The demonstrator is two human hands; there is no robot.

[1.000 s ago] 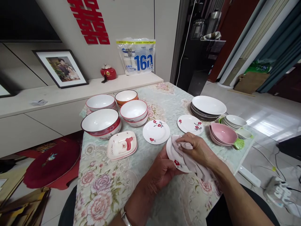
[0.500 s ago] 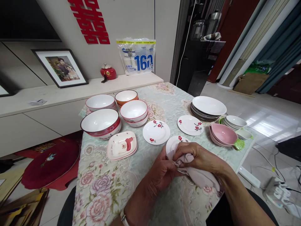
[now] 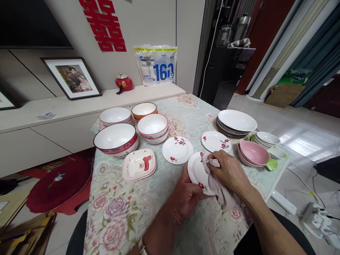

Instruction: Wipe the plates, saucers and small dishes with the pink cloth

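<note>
My left hand [image 3: 187, 194] grips the lower left edge of a small white plate [image 3: 197, 170] with red flowers, thumb near its rim. My right hand [image 3: 228, 171] is closed on a pale pinkish cloth [image 3: 216, 186], pressed to the plate's right side; the cloth's loose end hangs below. Just beyond, two similar plates lie flat on the table: a left flowered plate [image 3: 177, 150] and a right flowered plate [image 3: 215, 141]. Left of my hands sits a rectangular bear-patterned dish [image 3: 139, 164], stacked on another.
Stacked bowls [image 3: 115, 138] stand at the table's left. Toward the right are a stack of large white plates [image 3: 237, 120], pink leaf-shaped bowls [image 3: 254, 153] and small white bowls [image 3: 267, 138]. A floral tablecloth [image 3: 114, 223] covers the table. Behind, a low cabinet [image 3: 111, 97] holds a framed photo [image 3: 71, 78].
My right hand has slid the cloth from the plate's lower edge toward its upper right. More of the plate's face now shows, and my left hand stays at its rim.
</note>
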